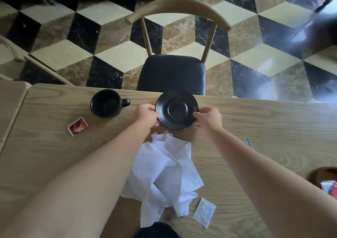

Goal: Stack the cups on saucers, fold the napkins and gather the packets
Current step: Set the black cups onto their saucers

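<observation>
A black saucer (176, 109) sits near the far edge of the wooden table (264, 121). My left hand (146, 115) grips its left rim and my right hand (207, 117) grips its right rim. A black cup (106, 103) stands upright to the left, its handle pointing toward the saucer. Crumpled white napkins (164, 175) lie between my forearms. A red packet (78, 126) lies left of my left arm. Near my right elbow lies a white packet (204, 212). A grey packet (248, 143) peeks out from behind my right forearm.
A wooden chair with a black seat (171, 73) stands at the table's far side. Another black dish (156, 230) shows at the bottom edge. A brown dish (323, 176) holding packets (331, 188) is at the right edge. Another table (9, 103) adjoins on the left.
</observation>
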